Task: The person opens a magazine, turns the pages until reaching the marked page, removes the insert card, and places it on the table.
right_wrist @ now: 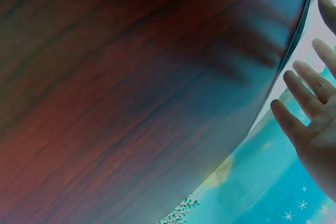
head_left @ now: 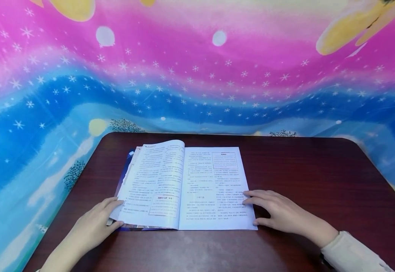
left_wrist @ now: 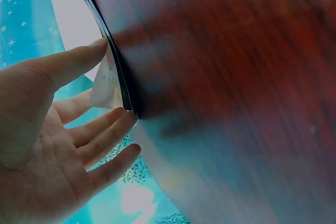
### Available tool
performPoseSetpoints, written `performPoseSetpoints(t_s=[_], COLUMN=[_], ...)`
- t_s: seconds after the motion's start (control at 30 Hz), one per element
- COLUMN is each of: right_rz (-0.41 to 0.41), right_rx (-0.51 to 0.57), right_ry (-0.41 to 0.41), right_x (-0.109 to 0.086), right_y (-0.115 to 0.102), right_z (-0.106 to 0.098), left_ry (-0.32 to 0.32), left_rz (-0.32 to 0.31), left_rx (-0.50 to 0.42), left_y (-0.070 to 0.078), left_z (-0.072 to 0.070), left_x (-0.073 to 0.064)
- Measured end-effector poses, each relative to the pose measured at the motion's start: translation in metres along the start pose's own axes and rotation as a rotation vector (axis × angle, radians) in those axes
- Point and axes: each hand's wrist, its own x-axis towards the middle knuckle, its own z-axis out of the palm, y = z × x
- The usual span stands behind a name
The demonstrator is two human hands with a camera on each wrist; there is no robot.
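An open magazine (head_left: pixel 214 189) lies on the dark wooden table, with printed text on both visible pages. Its left pages (head_left: pixel 149 181) bulge near the spine and fan out at the outer edge, where a dark blue cover shows beneath. My left hand (head_left: pixel 96 221) is at the lower left edge; in the left wrist view its thumb and index finger pinch a page edge (left_wrist: pixel 106 85), the other fingers extended by the cover. On the right, my right hand (head_left: pixel 282 211) rests its fairly straight, spread fingers on the right page's outer edge.
The reddish-brown table (head_left: pixel 302 173) extends around the magazine on all sides, with rounded far corners. Behind and beside it hangs a pink and blue cloth (head_left: pixel 197 87) with snowflakes. A light sleeve (head_left: pixel 353 253) covers the right forearm.
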Motion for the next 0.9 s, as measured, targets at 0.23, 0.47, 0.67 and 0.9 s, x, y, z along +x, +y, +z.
performPoseSetpoints(t_s=[0.23, 0.47, 0.67, 0.9], right_rz=[0.034, 0.032, 0.017, 0.008], right_rx=[0.008, 0.003, -0.002, 0.003], right_ry=[-0.056, -0.070, -0.064, -0.016], right_x=[0.004, 0.007, 0.010, 0.016], right_y=[0.000, 0.001, 0.000, 0.002], right_z=[0.001, 0.001, 0.000, -0.007], left_ry=[0.024, 0.024, -0.036, -0.056], left_rz=[0.054, 0.134, 0.124, 0.110], left_rx=[0.024, 0.000, -0.020, -0.053], left_y=[-0.004, -0.002, -0.005, -0.010], left_z=[0.000, -0.001, -0.003, -0.005], left_x=[0.001, 0.003, 0.005, 0.007])
